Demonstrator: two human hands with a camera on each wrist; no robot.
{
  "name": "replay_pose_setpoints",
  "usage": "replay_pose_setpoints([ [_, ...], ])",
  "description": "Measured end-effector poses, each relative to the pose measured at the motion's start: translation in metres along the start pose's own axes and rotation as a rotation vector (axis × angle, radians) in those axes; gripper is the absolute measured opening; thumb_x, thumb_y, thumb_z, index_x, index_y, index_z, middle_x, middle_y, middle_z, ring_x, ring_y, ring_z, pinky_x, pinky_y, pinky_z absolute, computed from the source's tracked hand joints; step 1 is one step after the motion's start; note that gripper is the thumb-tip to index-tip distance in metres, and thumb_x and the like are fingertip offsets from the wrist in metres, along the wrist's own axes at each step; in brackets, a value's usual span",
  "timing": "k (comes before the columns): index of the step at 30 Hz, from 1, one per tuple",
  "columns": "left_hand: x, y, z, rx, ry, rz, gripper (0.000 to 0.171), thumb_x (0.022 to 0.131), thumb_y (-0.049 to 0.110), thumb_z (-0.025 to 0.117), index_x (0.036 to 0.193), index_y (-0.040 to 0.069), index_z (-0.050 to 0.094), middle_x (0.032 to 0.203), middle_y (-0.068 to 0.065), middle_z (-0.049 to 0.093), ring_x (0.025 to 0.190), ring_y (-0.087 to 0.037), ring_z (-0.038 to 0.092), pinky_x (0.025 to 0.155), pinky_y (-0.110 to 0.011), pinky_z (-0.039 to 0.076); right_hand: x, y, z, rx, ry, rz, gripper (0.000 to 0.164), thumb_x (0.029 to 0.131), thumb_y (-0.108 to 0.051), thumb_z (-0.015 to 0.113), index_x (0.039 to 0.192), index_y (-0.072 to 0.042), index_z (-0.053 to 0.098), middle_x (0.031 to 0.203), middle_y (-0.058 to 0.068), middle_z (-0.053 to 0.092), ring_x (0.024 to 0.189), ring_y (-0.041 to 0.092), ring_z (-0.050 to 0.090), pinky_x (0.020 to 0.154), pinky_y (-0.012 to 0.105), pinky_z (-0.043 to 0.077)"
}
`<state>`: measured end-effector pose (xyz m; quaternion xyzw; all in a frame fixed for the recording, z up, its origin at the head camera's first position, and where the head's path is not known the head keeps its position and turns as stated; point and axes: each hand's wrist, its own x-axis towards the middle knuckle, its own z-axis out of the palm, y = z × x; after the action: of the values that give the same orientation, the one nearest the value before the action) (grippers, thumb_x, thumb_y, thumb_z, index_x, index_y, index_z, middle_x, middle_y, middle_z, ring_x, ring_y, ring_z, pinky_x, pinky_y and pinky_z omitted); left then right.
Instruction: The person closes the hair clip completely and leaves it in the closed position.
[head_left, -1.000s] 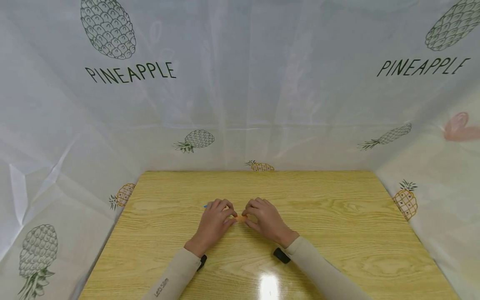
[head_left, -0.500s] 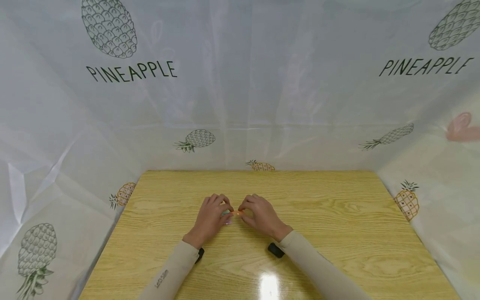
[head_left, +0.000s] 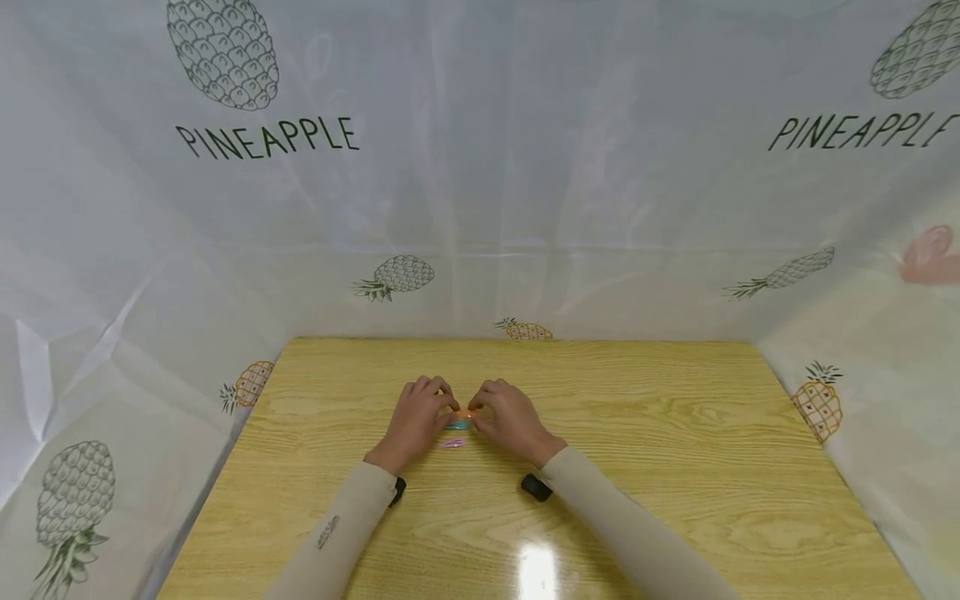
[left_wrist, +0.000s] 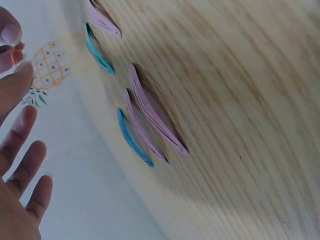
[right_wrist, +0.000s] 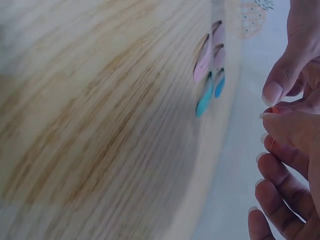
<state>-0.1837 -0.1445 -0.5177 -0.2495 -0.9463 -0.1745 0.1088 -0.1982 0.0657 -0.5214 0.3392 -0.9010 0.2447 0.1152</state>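
Between my two hands is a small orange hair clip [head_left: 466, 414], held above the table. My left hand [head_left: 417, 421] pinches one end between thumb and finger, and my right hand [head_left: 512, 422] pinches the other. In the right wrist view the fingertips hide most of the clip. Below them on the table lie a teal hair clip [head_left: 457, 425] and a pink hair clip [head_left: 453, 444]. The left wrist view adds two more pink clips, one larger pink clip [left_wrist: 155, 112] beside a slimmer pink clip [left_wrist: 144, 127], and a blue clip [left_wrist: 133, 139].
The wooden tabletop [head_left: 675, 467] spreads around the hands. White sheeting [head_left: 480, 167] printed with pineapples rises at the back and both sides. A black wrist device [head_left: 536, 487] sits under the right wrist.
Both hands have moved slightly away from me and to the left, keeping the orange hair clip between them. The pink and teal clips, earlier covered by the left hand, now show.
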Motion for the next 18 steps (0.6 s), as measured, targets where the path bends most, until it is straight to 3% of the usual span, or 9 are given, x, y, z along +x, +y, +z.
replay_pose_setpoints([
  [18,0.011,-0.011,0.006,-0.023,-0.077,-0.099,0.004,0.092,0.015,0.084,0.094,0.014,0.081,0.113,-0.005,0.066,0.103,-0.029,0.056,0.095,-0.050,0.046,0.022,0.007,0.021,0.011,-0.092,0.051,0.007,0.093,-0.015,0.084,0.097,-0.010,0.081,0.094,0.002,0.069,0.087,0.020,0.063,0.077,0.034,0.058],
])
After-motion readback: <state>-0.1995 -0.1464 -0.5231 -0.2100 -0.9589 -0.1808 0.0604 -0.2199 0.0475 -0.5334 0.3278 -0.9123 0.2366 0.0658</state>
